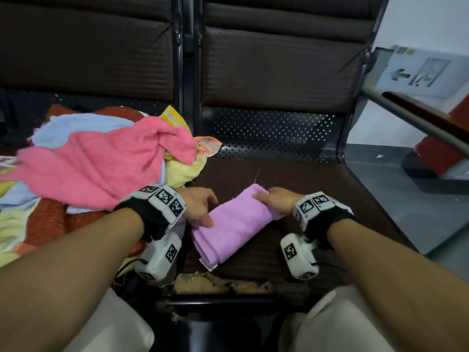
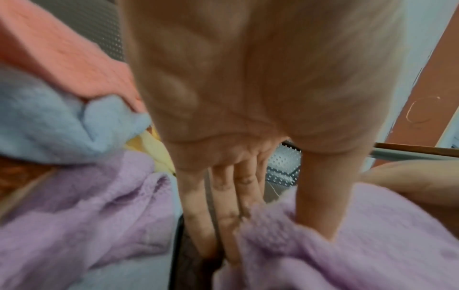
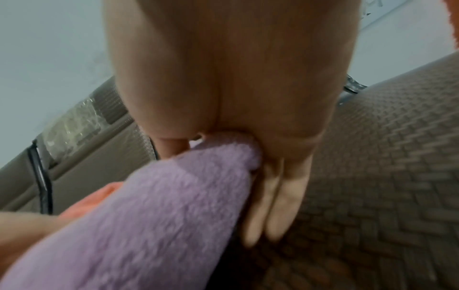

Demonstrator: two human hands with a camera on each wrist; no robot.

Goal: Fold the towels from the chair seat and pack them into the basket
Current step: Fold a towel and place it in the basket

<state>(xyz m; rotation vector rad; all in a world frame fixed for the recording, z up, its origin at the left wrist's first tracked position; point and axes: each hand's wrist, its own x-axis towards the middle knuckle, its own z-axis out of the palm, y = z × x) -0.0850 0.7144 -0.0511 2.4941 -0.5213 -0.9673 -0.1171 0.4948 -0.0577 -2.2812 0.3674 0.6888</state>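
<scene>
A lilac towel [image 1: 236,224] lies folded into a narrow strip on the brown woven chair seat [image 1: 317,189]. My left hand [image 1: 206,212] pinches its near-left side, thumb on top and straight fingers [image 2: 223,225] at the edge of the towel [image 2: 372,245]. My right hand [image 1: 266,199] grips the far end, the towel [image 3: 149,215] passing between thumb and fingers [image 3: 278,206]. On the left seat is a loose pile: a pink towel [image 1: 96,163] over blue [image 1: 76,125] and yellow [image 1: 182,171] ones. Under the pile shows something red-brown and woven [image 1: 50,219], perhaps the basket.
The seat's front edge [image 1: 220,283] is torn, with foam showing. Dark backrests [image 1: 279,67] rise behind both seats. A metal rail with a brown top [image 1: 418,118] slants past on the right, with grey floor [image 1: 406,212] below it. My knees in light trousers are at the bottom.
</scene>
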